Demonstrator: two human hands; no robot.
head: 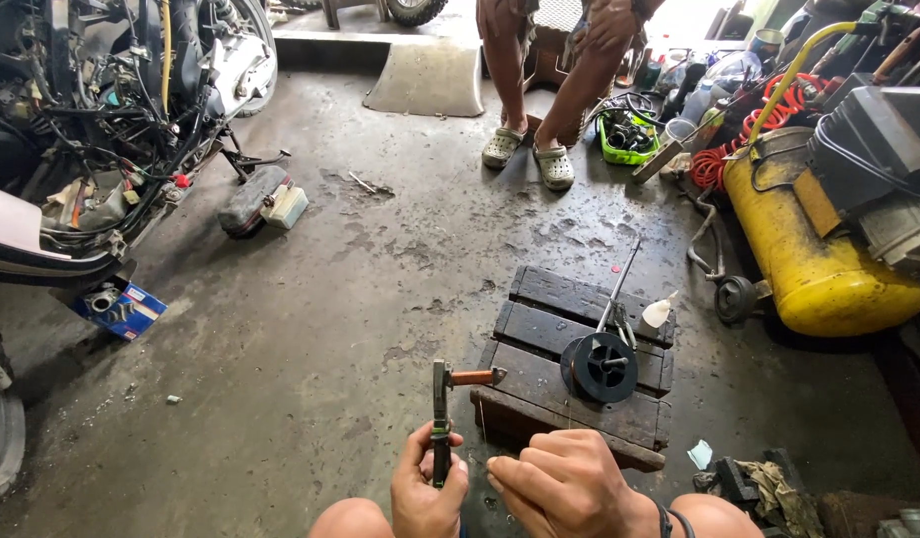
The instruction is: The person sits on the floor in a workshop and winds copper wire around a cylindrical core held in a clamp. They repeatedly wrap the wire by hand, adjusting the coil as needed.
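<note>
My left hand (426, 486) grips the dark handle of a slim upright tool (440, 413). An orange-brown cylindrical part (473, 377) sticks out sideways from the tool's top end. My right hand (560, 483) is curled beside it, fingers pinched; a thin wire seems to run between the hands, too fine to be sure. Just beyond stands a low dark wooden stool (540, 394). On it lie a black wire spool (600, 366), a thin metal rod (619, 289) and a small white squeeze bottle (656, 313). My bare knees show at the bottom edge.
A stripped motorcycle (101, 120) fills the left side. A yellow air compressor tank (809, 249) with red coiled hose sits at right. Another person's legs in grey clogs (530, 154) stand at the far middle. A green tray of parts (627, 134) and rags (769, 488) lie around.
</note>
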